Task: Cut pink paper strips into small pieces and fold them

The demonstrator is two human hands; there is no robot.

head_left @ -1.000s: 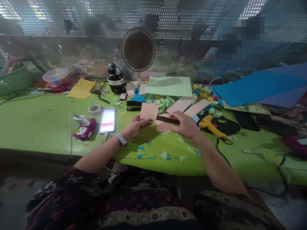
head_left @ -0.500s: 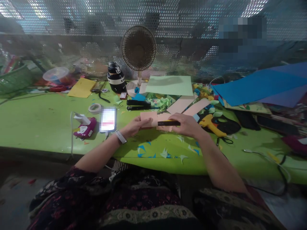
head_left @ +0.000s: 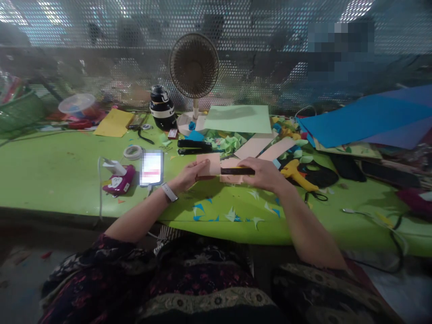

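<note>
Left hand [head_left: 188, 176]: thumb and fingers pinch the left edge of a small pink paper rectangle [head_left: 209, 164], held just over the lime-green tabletop [head_left: 60, 166].
Right hand [head_left: 266, 174]: curled around a slim black bar-shaped tool with a yellow edge [head_left: 238, 171], whose tip lies against the paper's right side.
The paper sits mid-table, between both hands.
- At its 9 o'clock: a lit smartphone [head_left: 151, 168].
- At 12: a black stapler [head_left: 194, 145].
- At 3: a yellow plastic glue gun [head_left: 297, 173].

Dark fabric garment [head_left: 189, 274] with small pink flowers — olive-gold patterned border — and a white-strapped wristwatch [head_left: 169, 192] on the left wrist.
</note>
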